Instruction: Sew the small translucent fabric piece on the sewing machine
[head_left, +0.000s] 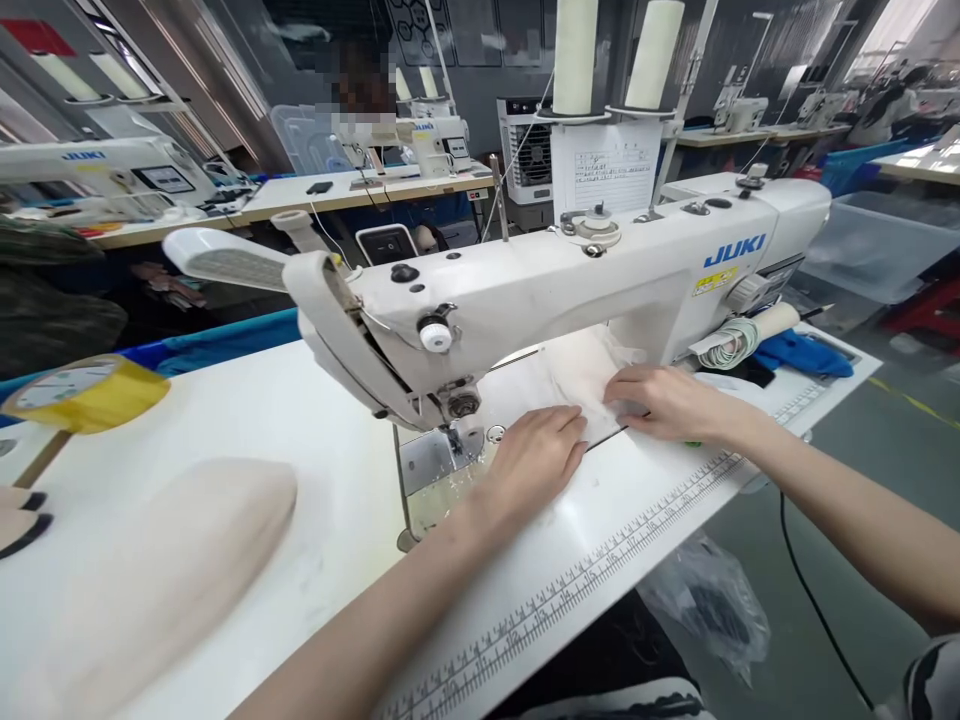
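With left hand (541,452) and right hand (660,398), rests at a pale fabric (585,368) under the arm of the white sewing machine (555,275). With the right, appears to pinch the fabric's near edge between bent fingers; with the left, lays fingertips on or just beside it, palm down. Cannot tell a light press from a grip at the left. Finds the fabric just beyond the fingertips, between the machine's needle (454,440) and its upright pillar (656,315), seemingly stretching away beneath the arm; cannot make out a sure long axis. Has the left hand nearer the needle, the right nearer the pillar.

Under the machine, sees a white table (240,400), with a printed ruler (570,588) along the near edge. Left of the machine, notes a smooth pale cup-shaped piece (176,570) and a yellow tape roll (112,398); beside the pillar, a cord coil (731,345) and blue cloth (806,353). Behind the machine, makes out another table (289,200), an air cooler (525,150) and a blurred person (364,85).
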